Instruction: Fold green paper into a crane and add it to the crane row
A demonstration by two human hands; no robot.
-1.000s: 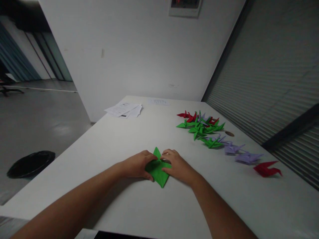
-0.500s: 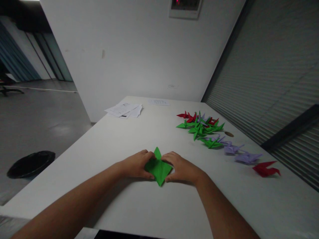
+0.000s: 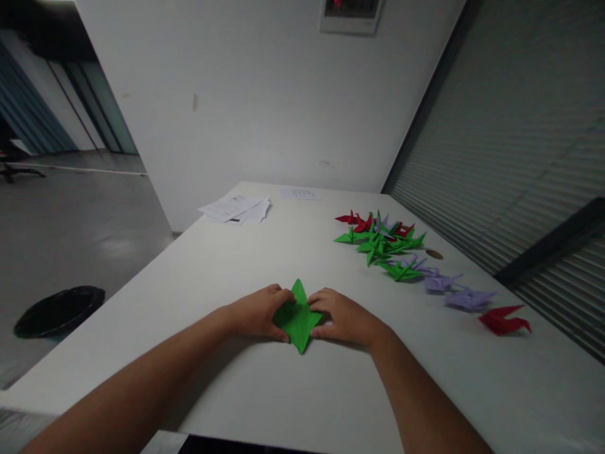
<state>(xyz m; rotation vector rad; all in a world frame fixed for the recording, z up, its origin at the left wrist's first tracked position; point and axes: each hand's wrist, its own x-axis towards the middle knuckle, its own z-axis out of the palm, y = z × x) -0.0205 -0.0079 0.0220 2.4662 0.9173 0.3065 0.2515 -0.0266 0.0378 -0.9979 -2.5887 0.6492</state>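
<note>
1. Left hand [image 3: 255, 313] lies low and palm-down, fingers curled inward toward the right, forearm stretched in from the lower left.
2. Right hand [image 3: 346, 317] mirrors it, palm-down, fingertips pressing down, forearm angling in from lower right.

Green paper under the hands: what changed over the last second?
The right hand slid inward over the green paper, folding its right side in so the shape is narrower. The left hand kept pressing the left edge. The cranes and sheets stayed put.
</note>
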